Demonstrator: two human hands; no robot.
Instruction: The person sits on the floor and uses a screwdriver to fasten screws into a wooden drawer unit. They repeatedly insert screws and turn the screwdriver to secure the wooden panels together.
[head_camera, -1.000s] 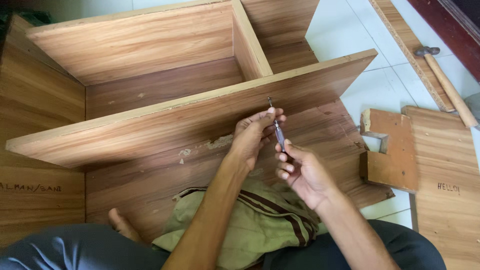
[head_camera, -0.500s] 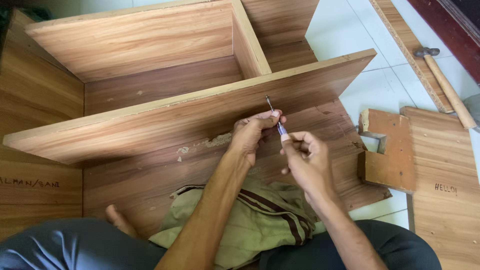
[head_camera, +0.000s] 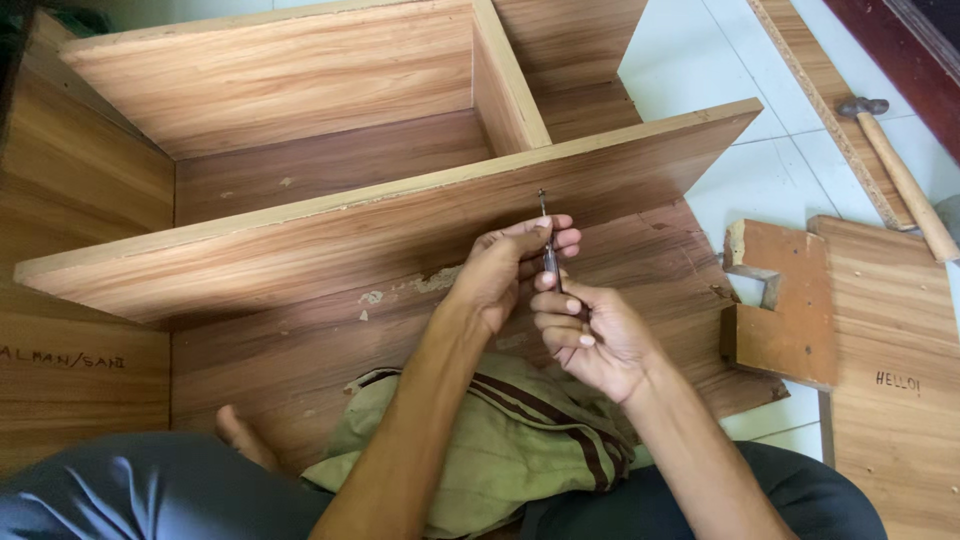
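Observation:
My left hand (head_camera: 505, 265) and my right hand (head_camera: 585, 335) both grip a thin metal screwdriver (head_camera: 547, 245). Its tip points up at the edge of a long wooden shelf board (head_camera: 350, 245) of a cabinet lying on the floor. Left fingers pinch the shaft near the top. The right hand wraps the handle, which is mostly hidden. A small screw (head_camera: 541, 195) sits at the tip, against the board's edge.
A hammer (head_camera: 900, 170) lies on the tiled floor at the right, beside a long board. A notched wooden piece (head_camera: 785, 300) and a flat panel (head_camera: 900, 400) lie right of my hands. An olive striped cloth (head_camera: 500, 450) rests on my lap.
Both hands have stayed on the screwdriver; the right hand has turned slightly on the handle. The view has shifted a little.

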